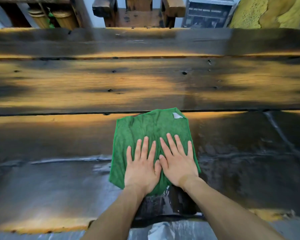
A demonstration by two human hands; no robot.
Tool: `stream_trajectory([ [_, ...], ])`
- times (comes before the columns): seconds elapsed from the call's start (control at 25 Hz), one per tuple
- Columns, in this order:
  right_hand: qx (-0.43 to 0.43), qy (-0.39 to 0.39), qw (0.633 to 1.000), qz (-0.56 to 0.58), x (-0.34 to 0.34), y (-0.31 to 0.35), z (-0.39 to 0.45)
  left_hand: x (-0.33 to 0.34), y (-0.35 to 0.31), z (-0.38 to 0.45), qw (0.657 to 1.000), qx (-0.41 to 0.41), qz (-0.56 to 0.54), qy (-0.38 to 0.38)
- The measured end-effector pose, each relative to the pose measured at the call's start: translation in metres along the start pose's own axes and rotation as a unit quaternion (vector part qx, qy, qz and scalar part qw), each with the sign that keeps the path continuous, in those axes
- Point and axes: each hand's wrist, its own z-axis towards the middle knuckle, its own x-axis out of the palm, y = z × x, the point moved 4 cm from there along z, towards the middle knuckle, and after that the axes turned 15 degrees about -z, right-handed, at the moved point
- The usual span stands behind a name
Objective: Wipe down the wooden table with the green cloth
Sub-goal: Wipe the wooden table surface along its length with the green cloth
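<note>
A green cloth [151, 129] with a small white tag at its far right corner lies spread flat on the wooden table [145, 84], near the table's front edge at the middle. My left hand [142, 167] and my right hand [177, 163] press flat on the cloth's near half, side by side, fingers spread and thumbs touching. Neither hand grips the cloth. The wood around the cloth looks dark and wet, with streaks to the left and right.
The table is made of long dark planks with gaps and knot holes. Beyond its far edge stand a wooden chair [139, 13], two bamboo containers [52, 18] on a shelf at the left, and a yellow rough object [267, 13] at the right.
</note>
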Motion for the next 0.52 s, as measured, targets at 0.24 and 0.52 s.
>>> stream_trajectory([
  [0.24, 0.010, -0.054, 0.998, 0.013, 0.029, 0.017, -0.083, 0.013, -0.014, -0.084, 1.000, 0.005, 0.002, 0.005],
  [0.52, 0.051, -0.060, 0.997, 0.015, 0.045, 0.014, -0.142, 0.023, -0.033, -0.129, 0.999, 0.004, 0.005, 0.047],
])
